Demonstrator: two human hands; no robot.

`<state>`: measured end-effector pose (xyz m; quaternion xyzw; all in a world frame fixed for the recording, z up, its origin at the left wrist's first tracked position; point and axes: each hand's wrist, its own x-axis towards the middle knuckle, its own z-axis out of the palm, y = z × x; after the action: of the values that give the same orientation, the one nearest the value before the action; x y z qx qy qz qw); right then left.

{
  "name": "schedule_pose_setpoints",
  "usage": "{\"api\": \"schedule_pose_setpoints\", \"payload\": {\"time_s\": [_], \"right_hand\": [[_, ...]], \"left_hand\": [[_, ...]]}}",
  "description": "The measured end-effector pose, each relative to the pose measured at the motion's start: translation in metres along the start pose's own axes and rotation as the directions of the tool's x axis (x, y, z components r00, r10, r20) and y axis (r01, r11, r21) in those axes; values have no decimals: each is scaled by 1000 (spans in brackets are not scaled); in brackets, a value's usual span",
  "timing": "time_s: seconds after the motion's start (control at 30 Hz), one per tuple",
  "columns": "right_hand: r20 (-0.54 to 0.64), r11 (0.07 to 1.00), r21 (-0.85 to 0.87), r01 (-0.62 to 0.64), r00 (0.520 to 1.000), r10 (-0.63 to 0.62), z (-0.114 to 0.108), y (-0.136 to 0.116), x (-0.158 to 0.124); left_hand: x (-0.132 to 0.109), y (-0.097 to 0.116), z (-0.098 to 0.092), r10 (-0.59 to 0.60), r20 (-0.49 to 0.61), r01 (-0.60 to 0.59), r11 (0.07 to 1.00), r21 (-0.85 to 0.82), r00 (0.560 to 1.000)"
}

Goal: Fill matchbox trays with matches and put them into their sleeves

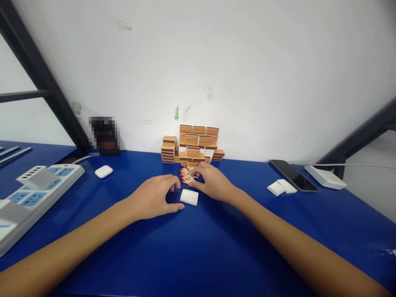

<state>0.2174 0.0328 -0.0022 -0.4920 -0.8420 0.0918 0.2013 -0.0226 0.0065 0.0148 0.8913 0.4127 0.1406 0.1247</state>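
Observation:
Loose matches (186, 175) with red heads lie in a small pile on the blue table, heads pointing left. My right hand (212, 181) reaches in from the right, its thumb and fingers closed around the plain ends of some of these matches. On the near side of the pile sits a small white matchbox tray (189, 197); whether anything is inside cannot be made out. My left hand (156, 197) curves around the tray's left side, thumb and fingers apart, holding nothing. Behind the pile, orange-brown matchboxes (192, 140) are stacked against the wall, with white trays (209, 152) among them.
At left lie a power strip (40, 194) with plugs and a white earphone case (104, 171). A blurred-out dark object (105, 136) stands behind them. Toward the right are white pieces (281, 187), a black phone (293, 176) and a white cabled box (325, 177). The white wall (247, 82) bounds the table behind.

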Motion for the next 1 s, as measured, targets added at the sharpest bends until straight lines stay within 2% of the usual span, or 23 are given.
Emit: {"api": "schedule_pose_setpoints", "payload": {"time_s": [0.37, 0.77, 1.0], "right_hand": [[134, 993, 66, -98, 987, 88, -5, 0, 8], [202, 987, 31, -159, 968, 150, -30, 18, -33], [154, 998, -28, -62, 986, 66, -33, 13, -39]], "left_hand": [[-1, -14, 18, 86, -55, -94, 981, -168, 995], [-6, -15, 22, 107, -55, -115, 980, -164, 993], [-8, -13, 20, 152, -65, -159, 981, -109, 986]]}}
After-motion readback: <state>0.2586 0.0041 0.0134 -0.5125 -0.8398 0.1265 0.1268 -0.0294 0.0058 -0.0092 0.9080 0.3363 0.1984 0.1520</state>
